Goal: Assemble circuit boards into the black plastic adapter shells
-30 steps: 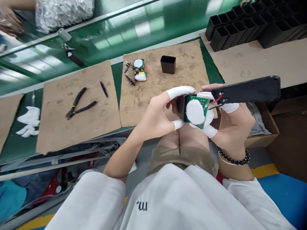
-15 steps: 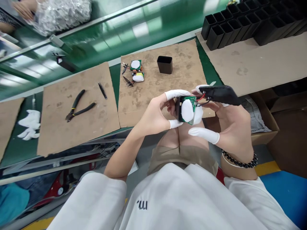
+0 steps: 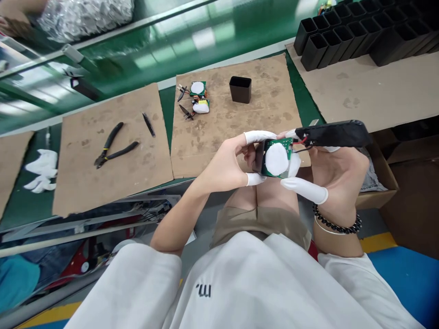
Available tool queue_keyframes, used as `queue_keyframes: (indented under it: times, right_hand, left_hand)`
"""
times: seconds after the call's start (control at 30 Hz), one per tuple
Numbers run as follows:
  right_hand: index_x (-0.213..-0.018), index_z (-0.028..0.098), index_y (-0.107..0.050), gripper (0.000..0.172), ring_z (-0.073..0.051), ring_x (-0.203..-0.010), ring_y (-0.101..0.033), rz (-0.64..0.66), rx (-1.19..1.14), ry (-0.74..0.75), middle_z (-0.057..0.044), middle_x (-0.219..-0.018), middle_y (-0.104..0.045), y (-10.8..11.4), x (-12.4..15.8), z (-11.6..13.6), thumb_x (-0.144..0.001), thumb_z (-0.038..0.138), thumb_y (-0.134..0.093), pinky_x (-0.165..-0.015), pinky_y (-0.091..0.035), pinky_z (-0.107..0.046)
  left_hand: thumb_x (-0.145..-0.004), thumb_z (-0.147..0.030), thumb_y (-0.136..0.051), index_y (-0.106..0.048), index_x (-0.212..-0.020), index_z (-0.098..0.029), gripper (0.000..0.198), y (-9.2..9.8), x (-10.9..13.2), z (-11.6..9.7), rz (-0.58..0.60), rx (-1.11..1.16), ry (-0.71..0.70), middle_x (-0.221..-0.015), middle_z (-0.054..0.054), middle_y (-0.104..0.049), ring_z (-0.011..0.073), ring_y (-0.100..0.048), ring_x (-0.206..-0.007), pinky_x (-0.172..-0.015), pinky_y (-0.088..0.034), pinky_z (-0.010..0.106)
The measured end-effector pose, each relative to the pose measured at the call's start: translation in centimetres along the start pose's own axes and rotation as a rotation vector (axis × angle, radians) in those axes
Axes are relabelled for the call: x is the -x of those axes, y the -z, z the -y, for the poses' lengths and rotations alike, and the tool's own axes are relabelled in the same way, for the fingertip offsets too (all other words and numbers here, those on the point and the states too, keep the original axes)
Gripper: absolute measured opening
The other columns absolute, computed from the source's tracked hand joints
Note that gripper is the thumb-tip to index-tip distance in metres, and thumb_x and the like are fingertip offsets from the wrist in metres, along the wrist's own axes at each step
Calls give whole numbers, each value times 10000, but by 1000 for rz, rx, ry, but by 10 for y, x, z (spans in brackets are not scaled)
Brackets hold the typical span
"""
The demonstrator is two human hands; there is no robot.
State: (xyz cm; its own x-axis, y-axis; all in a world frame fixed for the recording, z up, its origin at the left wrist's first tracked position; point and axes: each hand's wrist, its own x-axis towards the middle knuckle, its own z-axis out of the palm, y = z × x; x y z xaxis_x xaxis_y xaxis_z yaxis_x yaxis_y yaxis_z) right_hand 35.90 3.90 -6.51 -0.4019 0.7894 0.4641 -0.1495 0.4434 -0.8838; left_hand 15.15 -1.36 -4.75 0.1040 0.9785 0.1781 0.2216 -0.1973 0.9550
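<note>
Casing (image 3: 260, 158) – in left hand (image 3: 227, 165)

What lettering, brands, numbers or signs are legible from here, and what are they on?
"m", with a dot at its left as seen here: on the white shirt.
Print on the sheet in the cardboard box: too small and blurred.
Any markings on the green circuit board: too small.

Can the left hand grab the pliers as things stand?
Probably not: the left hand is gripping the black case. Otherwise, nothing visible seems to block its way to the pliers on the cardboard.
</note>
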Motion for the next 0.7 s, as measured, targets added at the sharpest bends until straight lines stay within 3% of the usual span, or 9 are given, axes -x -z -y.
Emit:
queue_keyframes:
  times: [0.3,0.7]
  right_hand:
    - [-1197,315,-756,553,-383,-1216,-706,-42,-71,21,-10,-1243,-754,-5,2,8,-674,206,-899,-1111,-575,-605]
    - [-1228,350,-709,691,-390,-1309,-651,-21,86,-2,-8,-1277,-737,2,7,3,-593,351,-981,-1104,-570,-596]
  left_hand:
    - [-648,-129,-848,-711,-1266,-223,640,0,2,-3,-7,-40,-15,-1252,56,-731,290,-712,-1060,-947,-592,413]
    - [-639,-180,-892,-726,-1220,-252,608,0,3,0,-14,12,-15,-1187,45,-727,290,-696,-1019,-911,-588,446]
